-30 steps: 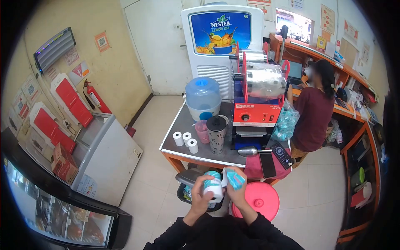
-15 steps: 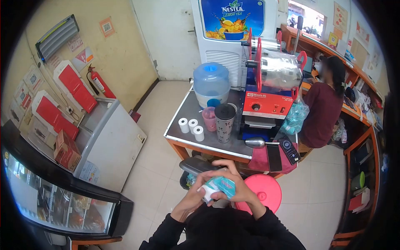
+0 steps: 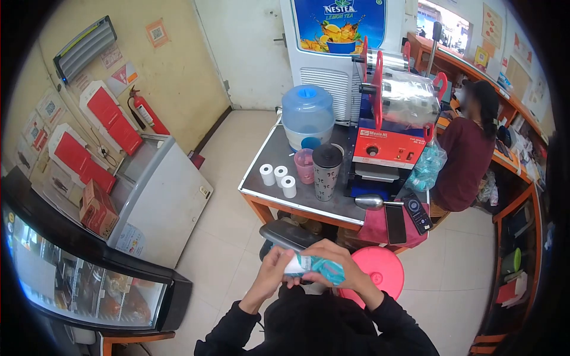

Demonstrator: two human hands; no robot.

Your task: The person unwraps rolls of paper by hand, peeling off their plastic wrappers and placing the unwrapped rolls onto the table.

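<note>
Gripping white roll (image 3: 294,265) with teal wrapper (image 3: 330,272), long axis crosswise.
Clamped at white end by left hand (image 3: 272,270), at wrapper by fingers of right hand (image 3: 343,261).

Three paper rolls (image 3: 288,187) stand on the bench (image 3: 273,148), left of a tumbler (image 3: 326,175), with a water jug (image 3: 307,115) behind and a sealing machine (image 3: 383,148) to the right. Before the bench, another roll (image 3: 295,265) sits between left hand (image 3: 272,272) and right hand (image 3: 344,266), left of a tub (image 3: 386,266).

Light is bright, the window (image 3: 446,26) washes out, the film roll (image 3: 409,99) glints, and curved edges fall to black.
</note>
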